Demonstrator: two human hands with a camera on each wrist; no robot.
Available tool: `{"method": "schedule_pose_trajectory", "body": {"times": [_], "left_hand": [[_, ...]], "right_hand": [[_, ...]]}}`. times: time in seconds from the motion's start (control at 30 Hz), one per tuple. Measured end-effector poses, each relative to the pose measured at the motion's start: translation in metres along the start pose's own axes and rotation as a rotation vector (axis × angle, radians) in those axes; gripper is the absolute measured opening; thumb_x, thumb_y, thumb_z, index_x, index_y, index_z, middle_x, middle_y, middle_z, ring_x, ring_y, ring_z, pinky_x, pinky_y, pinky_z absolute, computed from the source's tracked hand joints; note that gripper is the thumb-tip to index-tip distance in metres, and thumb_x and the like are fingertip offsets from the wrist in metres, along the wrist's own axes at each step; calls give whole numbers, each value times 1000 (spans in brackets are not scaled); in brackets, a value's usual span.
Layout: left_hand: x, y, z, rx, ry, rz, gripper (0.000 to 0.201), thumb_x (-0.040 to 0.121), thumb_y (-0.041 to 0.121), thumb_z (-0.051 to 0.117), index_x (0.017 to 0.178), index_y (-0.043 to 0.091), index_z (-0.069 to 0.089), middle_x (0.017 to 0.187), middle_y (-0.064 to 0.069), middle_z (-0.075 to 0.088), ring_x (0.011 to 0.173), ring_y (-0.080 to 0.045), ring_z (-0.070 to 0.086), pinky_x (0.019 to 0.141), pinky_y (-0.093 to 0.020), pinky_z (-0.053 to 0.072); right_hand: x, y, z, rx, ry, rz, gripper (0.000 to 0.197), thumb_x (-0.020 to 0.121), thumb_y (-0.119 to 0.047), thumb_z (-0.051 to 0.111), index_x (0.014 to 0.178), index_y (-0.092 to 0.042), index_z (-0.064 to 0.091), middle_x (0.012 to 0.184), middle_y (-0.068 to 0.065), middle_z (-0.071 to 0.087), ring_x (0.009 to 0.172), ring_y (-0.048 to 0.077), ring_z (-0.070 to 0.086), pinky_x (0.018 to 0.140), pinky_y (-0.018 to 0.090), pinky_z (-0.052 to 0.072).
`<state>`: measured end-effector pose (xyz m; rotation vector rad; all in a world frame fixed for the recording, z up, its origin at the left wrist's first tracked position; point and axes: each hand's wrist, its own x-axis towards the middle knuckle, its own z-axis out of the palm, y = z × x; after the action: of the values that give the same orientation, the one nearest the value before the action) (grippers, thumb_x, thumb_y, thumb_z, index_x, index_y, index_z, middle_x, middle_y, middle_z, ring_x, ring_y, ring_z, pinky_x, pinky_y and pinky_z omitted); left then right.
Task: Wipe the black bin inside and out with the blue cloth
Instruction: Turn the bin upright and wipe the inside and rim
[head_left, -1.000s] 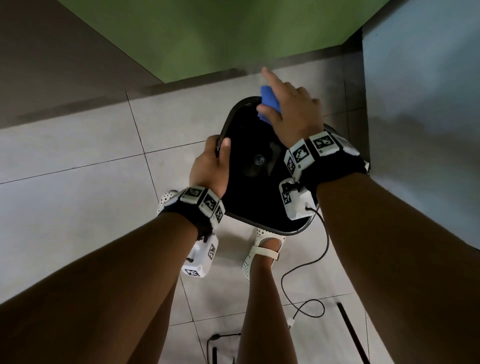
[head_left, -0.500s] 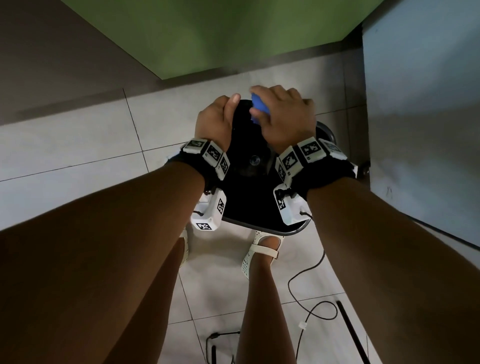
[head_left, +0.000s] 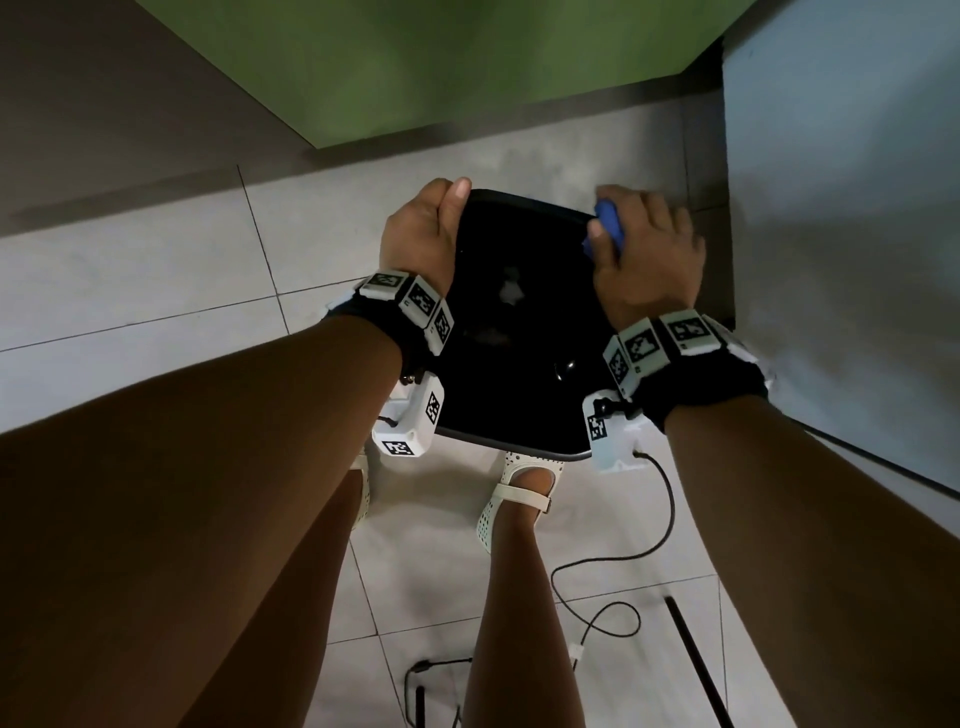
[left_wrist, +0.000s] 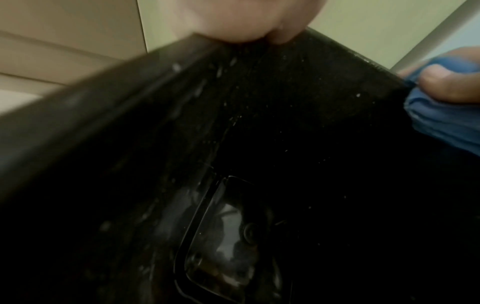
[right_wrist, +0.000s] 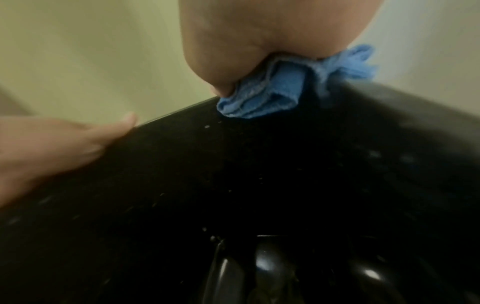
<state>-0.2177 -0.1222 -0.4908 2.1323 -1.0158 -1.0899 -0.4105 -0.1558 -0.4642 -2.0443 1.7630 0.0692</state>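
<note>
Item 1, black bin (head_left: 519, 332): held off the tiled floor (head_left: 156, 280) in front of your legs, its open mouth turned toward you, so the head view looks down into the dark interior. Pale specks dot the inner wall in both wrist views.

Item 2, your left hand (head_left: 421, 239): at about 10 o'clock on the bin's rim, fingers curled over the outside and the thumb lying along the rim's top edge; the grip is closed on the bin.

Item 3, your right hand (head_left: 644, 249): at about 2 o'clock on the rim, closed narrowly around the blue cloth (head_left: 608, 228).

Item 4, blue cloth: bunched into folds, pinched under the thumb and pressed against the rim's far right corner; part of it hangs over the inside edge, part sticks out behind the hand in the right wrist view (right_wrist: 262, 96).

Item 5, surroundings: green wall (head_left: 441, 67) at 12 o'clock, pale blue panel (head_left: 841, 208) at 3 o'clock, black cable (head_left: 613, 561) looping on the floor at 5 o'clock, white sandals (head_left: 519, 493) beneath the bin.
</note>
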Motion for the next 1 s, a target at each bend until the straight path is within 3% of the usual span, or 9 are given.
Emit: {"method": "schedule_pose_trajectory", "body": {"times": [0.1,0.23,0.37,0.5,0.57,0.63,0.73,0.8,1.0], "left_hand": [[-1,0,0,17,10,1,36,97,37,37,66,21,41,58,7,42,55,-6,40,53,-10,34],[-5,-2,1,-33,41,-38,35,97,37,38,66,21,44,58,7,45,56,-10,41,61,-24,36],[-11,-5,0,-70,95,-86,38,97,38,38,63,22,40,55,7,42,53,-10,39,55,-22,35],[-13,-5,1,-46,112,-98,39,97,39,37,62,20,38,56,8,40,54,-7,38,47,-9,31],[-13,-4,0,-22,119,-96,41,97,39,37,59,23,33,55,8,38,51,-5,36,46,-9,31],[-14,-4,0,5,128,-88,41,98,38,36,60,23,31,55,8,36,50,-6,34,45,-11,30],[-18,-6,-4,35,121,-102,35,99,38,32,72,16,37,57,7,38,53,-9,37,45,-16,29],[-21,-8,-12,125,68,-89,34,99,39,29,81,13,38,62,2,43,60,-18,43,56,-25,33],[-8,11,-22,396,-324,142,42,99,42,28,115,14,55,106,-16,66,100,-32,59,77,-29,38]], "right_hand": [[10,-18,0,-107,-87,-103,41,95,-40,39,133,-28,42,132,2,49,118,30,42,96,43,30],[25,-56,11,-113,-187,-271,44,93,-43,40,136,-29,38,133,-2,48,117,28,42,95,44,30],[21,-65,15,-116,-169,-261,47,92,-44,42,137,-30,36,132,-3,48,121,26,40,104,50,24],[4,-31,7,-66,-138,91,55,91,-40,47,141,-33,27,142,4,35,133,28,26,110,60,10],[-4,-20,2,55,-141,379,57,93,-39,47,143,-33,21,146,11,26,133,35,23,108,59,16],[-7,-15,2,183,-135,535,55,95,-37,45,144,-31,20,143,17,26,126,38,30,104,51,29],[-1,-14,1,195,-121,410,50,96,-32,45,142,-29,26,137,17,33,118,37,38,96,45,36],[8,-13,-2,167,-126,266,47,95,-31,46,139,-30,31,135,14,36,116,36,40,94,44,37],[42,-42,-3,60,-250,-171,42,93,-33,47,134,-32,39,136,4,41,115,34,41,93,44,40]]}}
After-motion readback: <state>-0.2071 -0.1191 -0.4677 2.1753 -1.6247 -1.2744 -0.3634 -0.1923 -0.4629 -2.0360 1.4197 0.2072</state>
